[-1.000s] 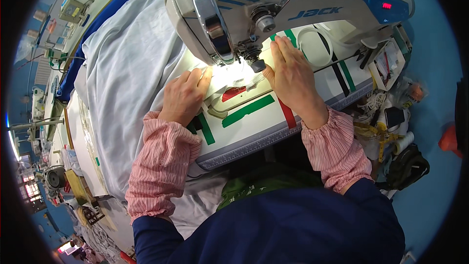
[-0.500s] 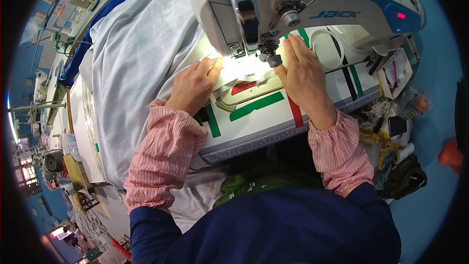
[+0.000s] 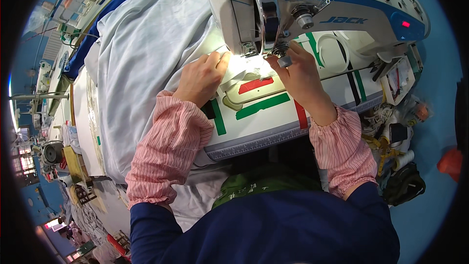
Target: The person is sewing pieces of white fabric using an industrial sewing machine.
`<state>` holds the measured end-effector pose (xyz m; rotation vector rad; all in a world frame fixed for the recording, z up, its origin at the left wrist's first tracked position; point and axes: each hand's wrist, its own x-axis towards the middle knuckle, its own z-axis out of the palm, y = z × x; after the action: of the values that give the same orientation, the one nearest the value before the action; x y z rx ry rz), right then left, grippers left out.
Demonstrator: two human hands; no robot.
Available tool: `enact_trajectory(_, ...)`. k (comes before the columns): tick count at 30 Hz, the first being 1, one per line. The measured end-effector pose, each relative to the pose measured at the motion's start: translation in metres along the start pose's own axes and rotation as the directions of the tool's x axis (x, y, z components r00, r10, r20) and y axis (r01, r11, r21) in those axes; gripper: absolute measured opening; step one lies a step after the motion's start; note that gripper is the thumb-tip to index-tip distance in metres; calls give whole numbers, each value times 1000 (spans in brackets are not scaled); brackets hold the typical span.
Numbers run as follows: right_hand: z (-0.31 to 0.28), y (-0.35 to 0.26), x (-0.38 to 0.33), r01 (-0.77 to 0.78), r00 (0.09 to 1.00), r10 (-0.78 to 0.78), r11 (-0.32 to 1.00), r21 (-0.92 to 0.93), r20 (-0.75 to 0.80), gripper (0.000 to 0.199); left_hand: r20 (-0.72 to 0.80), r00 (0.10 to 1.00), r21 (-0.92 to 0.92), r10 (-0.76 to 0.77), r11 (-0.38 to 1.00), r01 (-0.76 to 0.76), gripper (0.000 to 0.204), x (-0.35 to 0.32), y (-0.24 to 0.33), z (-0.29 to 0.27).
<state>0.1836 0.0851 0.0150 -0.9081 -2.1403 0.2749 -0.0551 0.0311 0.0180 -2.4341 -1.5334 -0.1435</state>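
Note:
My left hand lies flat on the pale blue-white fabric, pressing it down just left of the needle area of the white and blue sewing machine. My right hand rests on the machine bed right of the needle, its fingertips up at the presser foot and on the lit fabric edge. Both forearms wear pink striped sleeve covers. A bright lamp lights the cloth between the two hands.
The white machine table carries green, red and black tape marks. A large heap of fabric spreads over the table to the left. Thread cones, a yellow tape and a dark bag sit at the right. Other workstations show far left.
The view has shifted, so the machine head now sits lower and further right. My right hand has moved up closer to the presser foot; my left hand stays flat on the fabric.

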Motion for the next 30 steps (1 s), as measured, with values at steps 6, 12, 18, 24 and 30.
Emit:
enact_trajectory(6, 4, 0, 5, -99, 995, 97, 975, 200, 17, 13, 3, 1000, 3, -3, 1000, 3, 39, 0, 0, 0)
enact_trajectory(12, 8, -1, 4, -114, 993, 118, 987, 111, -28, 16, 3, 1000, 11, 4, 1000, -4, 38, 0, 1, 1)
enact_trajectory(18, 9, -1, 3, -127, 991, 131, 986, 112, -33, 14, -17, 999, 26, 31, 999, -30, 37, -3, 5, -1)
enact_trajectory(24, 10, -1, 3, -26, 992, 42, 990, 138, -117, 22, -11, 999, 31, 39, 999, -39, 38, -6, 8, -2)
enact_trajectory(30, 5, -8, -8, 196, 978, -189, 977, -84, 85, 16, -17, 999, 24, 46, 999, -46, 37, -6, 6, -2)
